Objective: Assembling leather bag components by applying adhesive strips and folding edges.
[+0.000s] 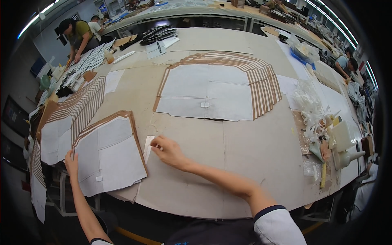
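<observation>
My left hand (pixel 72 164) pinches the left edge of a white fabric panel (pixel 112 153) with brown borders at the left front of the table. Creases cross this panel, and a small pale tag sits near its lower edge. My right hand (pixel 168 152) hovers just right of the panel, fingers curled and thumb close to them. Whatever is between those fingers, if anything, is too small to make out. Under the fingertips lies a narrow pale strip (pixel 148 153). Farther off, a fanned stack of similar brown-edged white panels (pixel 206 92) rests on the table, apart from both hands.
More overlapping panels (pixel 87 102) spread along the left side. A dark stack (pixel 158 35) lies at the back. On the right are clear plastic scraps (pixel 308 100), a white bottle (pixel 349 158) and a yellow-handled tool (pixel 324 175). A co-worker (pixel 77 36) bends over the far left.
</observation>
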Demonstrator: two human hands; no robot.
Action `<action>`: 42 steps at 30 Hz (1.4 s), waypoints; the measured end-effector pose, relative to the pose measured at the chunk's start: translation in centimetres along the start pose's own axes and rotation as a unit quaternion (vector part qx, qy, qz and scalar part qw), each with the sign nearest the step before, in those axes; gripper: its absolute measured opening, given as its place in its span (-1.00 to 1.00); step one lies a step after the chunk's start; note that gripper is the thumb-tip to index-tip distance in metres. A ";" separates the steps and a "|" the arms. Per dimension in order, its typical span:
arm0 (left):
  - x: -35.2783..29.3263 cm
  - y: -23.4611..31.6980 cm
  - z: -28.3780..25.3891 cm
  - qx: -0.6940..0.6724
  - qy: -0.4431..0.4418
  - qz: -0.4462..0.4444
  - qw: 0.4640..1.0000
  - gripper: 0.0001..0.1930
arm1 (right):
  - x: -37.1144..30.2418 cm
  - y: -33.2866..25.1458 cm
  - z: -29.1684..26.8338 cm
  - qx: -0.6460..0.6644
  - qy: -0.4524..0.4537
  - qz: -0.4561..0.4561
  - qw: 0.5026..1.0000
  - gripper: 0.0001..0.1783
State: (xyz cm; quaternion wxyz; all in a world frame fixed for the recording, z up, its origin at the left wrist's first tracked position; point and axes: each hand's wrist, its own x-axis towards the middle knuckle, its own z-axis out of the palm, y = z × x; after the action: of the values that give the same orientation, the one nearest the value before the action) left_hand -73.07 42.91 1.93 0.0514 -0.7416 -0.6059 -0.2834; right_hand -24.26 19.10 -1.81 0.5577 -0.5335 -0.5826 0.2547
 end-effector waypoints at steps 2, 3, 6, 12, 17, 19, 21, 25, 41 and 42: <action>-1.6 7.7 5.2 -0.033 -0.012 0.087 0.996 -0.72 | -2.6 1.7 -7.4 -0.124 0.057 -0.022 0.990 -0.90; -2.3 14.7 7.0 -0.042 -0.009 0.122 0.992 -0.74 | -3.7 2.5 -11.4 -0.191 0.094 -0.037 0.976 -0.88; -4.5 30.4 8.3 -0.165 -0.056 0.268 0.947 -0.79 | -6.1 4.8 -20.3 -0.312 0.190 -0.002 0.931 -0.84; -11.0 53.5 13.4 -0.220 -0.076 0.521 0.821 -0.68 | -8.9 8.4 -31.0 -0.350 0.325 0.074 0.875 -0.84; -11.0 60.0 17.9 -0.156 0.011 0.623 0.766 -0.75 | -8.6 9.9 -34.2 -0.150 0.305 0.174 0.924 -0.77; -11.0 61.5 18.2 -0.175 -0.026 0.641 0.747 -0.83 | -8.7 10.5 -34.8 -0.178 0.303 0.154 0.924 -0.77; -11.2 62.4 18.2 -0.311 -0.068 0.545 0.776 -0.90 | -8.7 10.6 -35.3 -0.230 0.279 0.137 0.922 -0.77; -6.7 63.2 19.1 -0.411 -0.288 0.238 0.832 -0.78 | -8.3 9.8 -35.2 -0.327 0.223 0.182 0.900 -0.76; 8.0 51.6 -10.0 -0.516 -0.024 0.166 0.840 -0.46 | -9.3 9.3 -33.9 -0.334 0.234 0.172 0.897 -0.65; 5.2 52.0 -8.9 -0.503 -0.039 0.175 0.846 -0.47 | -9.7 8.8 -33.4 -0.332 0.233 0.173 0.898 -0.65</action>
State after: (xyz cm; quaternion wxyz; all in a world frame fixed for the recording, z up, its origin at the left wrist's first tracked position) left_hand -27.45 30.21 25.74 -0.3033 -0.7698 -0.2423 -0.5067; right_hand 7.63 2.97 -5.09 0.4155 -0.8240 -0.3851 0.0074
